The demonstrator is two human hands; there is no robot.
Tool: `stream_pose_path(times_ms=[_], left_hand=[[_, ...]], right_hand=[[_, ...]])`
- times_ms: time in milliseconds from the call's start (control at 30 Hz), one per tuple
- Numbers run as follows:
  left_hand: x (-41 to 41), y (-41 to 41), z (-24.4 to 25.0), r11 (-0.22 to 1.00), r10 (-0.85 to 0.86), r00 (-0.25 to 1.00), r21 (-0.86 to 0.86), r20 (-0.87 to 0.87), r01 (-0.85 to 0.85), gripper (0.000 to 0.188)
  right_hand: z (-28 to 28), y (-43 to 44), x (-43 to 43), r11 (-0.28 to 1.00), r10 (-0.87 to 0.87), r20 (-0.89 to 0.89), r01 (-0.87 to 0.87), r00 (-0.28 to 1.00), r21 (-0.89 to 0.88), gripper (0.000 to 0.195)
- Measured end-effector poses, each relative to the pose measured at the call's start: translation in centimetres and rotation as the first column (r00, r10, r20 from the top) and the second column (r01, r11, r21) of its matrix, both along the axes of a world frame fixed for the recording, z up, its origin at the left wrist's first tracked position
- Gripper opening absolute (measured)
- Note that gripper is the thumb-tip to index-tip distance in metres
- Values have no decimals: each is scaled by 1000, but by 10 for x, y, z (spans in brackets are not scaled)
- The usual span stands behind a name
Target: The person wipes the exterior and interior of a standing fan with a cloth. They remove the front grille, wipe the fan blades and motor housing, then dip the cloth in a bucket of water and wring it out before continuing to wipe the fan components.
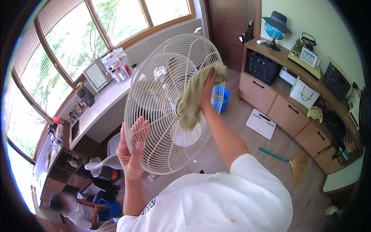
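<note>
Right in front of me is the round white wire grille (162, 153) of an electric fan, tilted. Fan blades (153, 90) and more wire rings show through its bars; whether the front grille is attached to them I cannot tell. At its lower left rim my left hand (133, 153) grips it, thumb on the near side and fingers behind the bars. My right hand (208, 90) holds a damp-looking olive-green cloth (191, 101) flat against the right side of the grille. The cloth covers part of the grille's hub and hides some of the bars.
A blue bucket (224, 100) stands behind the fan. On the floor at right are a bathroom scale (261, 124) and a broom (297, 166). A person (78, 213) at lower left reaches into another blue bucket (111, 209). A white chair (113, 161) is beside the desk (108, 101).
</note>
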State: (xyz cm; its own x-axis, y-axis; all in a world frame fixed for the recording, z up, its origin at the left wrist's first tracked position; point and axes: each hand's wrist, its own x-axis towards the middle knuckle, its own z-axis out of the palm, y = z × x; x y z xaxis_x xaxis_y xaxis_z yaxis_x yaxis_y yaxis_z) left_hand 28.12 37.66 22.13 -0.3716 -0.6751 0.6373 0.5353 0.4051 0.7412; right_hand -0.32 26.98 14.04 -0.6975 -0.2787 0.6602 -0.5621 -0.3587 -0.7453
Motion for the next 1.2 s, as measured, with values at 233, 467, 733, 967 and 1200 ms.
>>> stream_pose_path(times_ms=[233,467,733,967,1200], left_hand=[[-5,-17,0,955,276,954,82,114,-286,56],[-2,-6,1,977,164,986,-143,42,-156,52],[3,-10,6,942,310,950,-148,31,-303,53],[28,9,25,967,224,966,-91,-131,-237,52],[33,-2,18,942,318,945,-85,-73,-323,49]], right_hand=[[32,72,164,836,499,-461,-547,733,35,66],[-88,52,91,830,458,-48,-408,888,382,64],[72,64,146,808,562,-578,-544,592,227,69],[11,-36,44,989,61,83,-71,995,131,63],[-48,80,224,888,459,-385,-404,801,220,56]])
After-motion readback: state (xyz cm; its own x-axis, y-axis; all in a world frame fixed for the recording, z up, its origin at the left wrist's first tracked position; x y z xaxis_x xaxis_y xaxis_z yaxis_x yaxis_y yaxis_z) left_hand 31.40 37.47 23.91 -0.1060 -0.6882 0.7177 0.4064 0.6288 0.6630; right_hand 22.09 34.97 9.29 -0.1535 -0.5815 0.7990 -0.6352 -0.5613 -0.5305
